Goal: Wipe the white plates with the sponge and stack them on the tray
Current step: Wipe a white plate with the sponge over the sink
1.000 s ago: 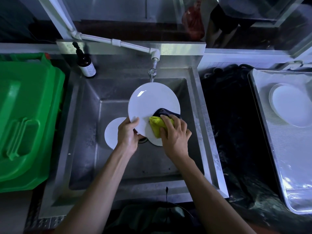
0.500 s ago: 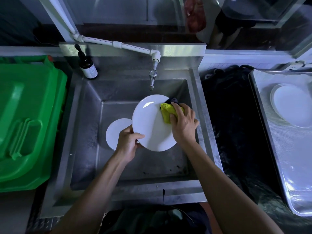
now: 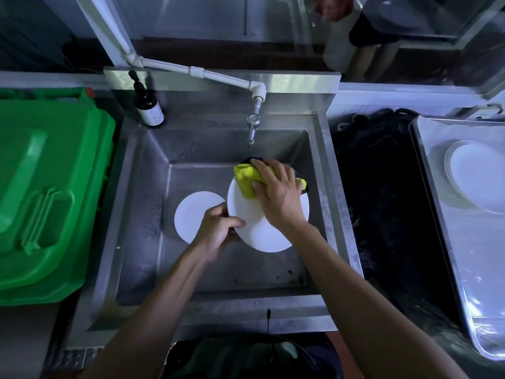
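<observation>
Gripping the white plate [image 3: 266, 231] by its left rim over the sink [image 3: 142, 203], the left hand [image 3: 218, 233] curls its thumb across the face. The right hand [image 3: 278, 195] presses the yellow sponge [image 3: 246, 179] onto the plate's upper edge, fingers bent over it. A second plate [image 3: 191, 214] lies in the basin; another rests on the tray [image 3: 437, 214].

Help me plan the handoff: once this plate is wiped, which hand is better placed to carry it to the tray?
Probably the left hand: it already grips the plate by its rim. The right hand is nearer the tray but holds the sponge.
</observation>
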A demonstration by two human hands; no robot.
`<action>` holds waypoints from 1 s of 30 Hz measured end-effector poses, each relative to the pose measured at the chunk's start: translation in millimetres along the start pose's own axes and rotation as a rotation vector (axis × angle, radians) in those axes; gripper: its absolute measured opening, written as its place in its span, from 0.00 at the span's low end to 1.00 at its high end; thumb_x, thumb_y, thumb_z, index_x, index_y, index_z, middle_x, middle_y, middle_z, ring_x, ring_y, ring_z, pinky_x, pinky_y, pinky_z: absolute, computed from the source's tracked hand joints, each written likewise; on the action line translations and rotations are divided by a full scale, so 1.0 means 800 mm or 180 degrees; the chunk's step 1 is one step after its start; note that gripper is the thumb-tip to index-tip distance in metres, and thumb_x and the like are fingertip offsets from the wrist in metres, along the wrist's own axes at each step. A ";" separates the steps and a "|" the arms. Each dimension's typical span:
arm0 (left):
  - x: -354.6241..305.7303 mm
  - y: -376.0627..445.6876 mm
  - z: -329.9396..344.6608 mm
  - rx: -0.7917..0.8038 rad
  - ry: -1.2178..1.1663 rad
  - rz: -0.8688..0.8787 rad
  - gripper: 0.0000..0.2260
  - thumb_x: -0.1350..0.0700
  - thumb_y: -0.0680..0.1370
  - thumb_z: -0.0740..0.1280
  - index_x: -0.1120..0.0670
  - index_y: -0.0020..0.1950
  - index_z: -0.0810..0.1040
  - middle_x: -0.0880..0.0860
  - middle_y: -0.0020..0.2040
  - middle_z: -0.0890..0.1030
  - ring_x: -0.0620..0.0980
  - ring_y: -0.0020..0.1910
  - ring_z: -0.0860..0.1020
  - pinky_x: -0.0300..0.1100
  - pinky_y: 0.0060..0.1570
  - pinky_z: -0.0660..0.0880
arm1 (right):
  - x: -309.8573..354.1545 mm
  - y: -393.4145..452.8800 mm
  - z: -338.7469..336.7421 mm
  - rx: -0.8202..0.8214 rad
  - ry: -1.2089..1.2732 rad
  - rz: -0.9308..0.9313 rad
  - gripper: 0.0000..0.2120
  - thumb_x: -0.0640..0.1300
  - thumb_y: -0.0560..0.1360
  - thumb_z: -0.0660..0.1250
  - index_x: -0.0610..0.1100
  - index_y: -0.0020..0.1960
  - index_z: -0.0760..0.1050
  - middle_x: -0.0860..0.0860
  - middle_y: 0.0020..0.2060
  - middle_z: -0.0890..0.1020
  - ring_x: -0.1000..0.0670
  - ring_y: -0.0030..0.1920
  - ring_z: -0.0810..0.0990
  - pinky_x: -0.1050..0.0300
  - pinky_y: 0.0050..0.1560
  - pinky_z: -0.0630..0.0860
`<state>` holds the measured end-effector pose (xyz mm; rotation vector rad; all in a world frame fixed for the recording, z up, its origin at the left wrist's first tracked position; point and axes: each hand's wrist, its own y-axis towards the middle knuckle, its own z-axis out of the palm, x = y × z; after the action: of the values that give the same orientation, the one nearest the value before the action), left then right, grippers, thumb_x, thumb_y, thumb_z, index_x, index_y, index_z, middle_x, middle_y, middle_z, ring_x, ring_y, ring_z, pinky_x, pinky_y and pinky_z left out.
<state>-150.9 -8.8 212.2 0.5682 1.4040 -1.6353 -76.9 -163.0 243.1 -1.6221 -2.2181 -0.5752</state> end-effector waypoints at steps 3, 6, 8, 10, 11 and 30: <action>-0.003 0.002 0.001 0.0097 -0.0069 0.0054 0.15 0.65 0.66 0.69 0.55 0.51 0.85 0.57 0.48 0.86 0.54 0.44 0.85 0.48 0.38 0.80 | 0.016 -0.007 0.005 -0.0001 0.0104 -0.0211 0.22 0.53 0.81 0.61 0.55 0.74 0.69 0.52 0.69 0.72 0.42 0.66 0.69 0.39 0.56 0.70; -0.004 0.003 0.001 0.0216 -0.0080 0.0127 0.17 0.67 0.68 0.67 0.56 0.54 0.84 0.58 0.49 0.85 0.56 0.47 0.85 0.50 0.41 0.81 | 0.026 -0.016 0.009 0.0063 0.0203 -0.0355 0.22 0.53 0.80 0.61 0.54 0.74 0.69 0.51 0.69 0.72 0.42 0.66 0.70 0.39 0.57 0.70; -0.004 0.003 0.001 0.0199 -0.0109 0.0134 0.17 0.67 0.68 0.66 0.57 0.54 0.83 0.59 0.49 0.85 0.56 0.46 0.85 0.51 0.41 0.80 | 0.030 -0.019 0.010 0.0116 0.0178 -0.0400 0.22 0.53 0.81 0.60 0.55 0.74 0.69 0.52 0.69 0.72 0.43 0.66 0.69 0.39 0.57 0.69; -0.004 0.002 0.001 0.0176 -0.0140 0.0105 0.17 0.67 0.67 0.66 0.57 0.54 0.83 0.58 0.48 0.85 0.55 0.45 0.85 0.50 0.41 0.80 | 0.029 -0.015 0.010 0.0120 0.0059 -0.0406 0.22 0.55 0.81 0.57 0.55 0.74 0.69 0.52 0.70 0.72 0.43 0.65 0.70 0.40 0.57 0.69; -0.005 0.001 0.001 0.0158 -0.0143 0.0084 0.17 0.66 0.67 0.67 0.57 0.54 0.83 0.58 0.48 0.85 0.54 0.45 0.85 0.50 0.41 0.80 | 0.028 -0.011 0.010 0.0119 0.0015 -0.0407 0.22 0.56 0.82 0.56 0.55 0.74 0.69 0.52 0.70 0.72 0.43 0.65 0.70 0.40 0.57 0.69; -0.016 -0.002 0.016 -0.0555 -0.1003 0.0227 0.15 0.59 0.64 0.75 0.57 0.49 0.79 0.58 0.46 0.74 0.58 0.45 0.67 0.53 0.46 0.67 | -0.038 0.004 0.002 0.0121 0.0149 0.0944 0.21 0.52 0.81 0.60 0.58 0.74 0.65 0.53 0.71 0.68 0.44 0.68 0.64 0.39 0.61 0.63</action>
<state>-143.0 -16.4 226.7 0.2438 1.2607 -1.4553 -64.9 -186.2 227.2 -1.8512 -1.8938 -0.4796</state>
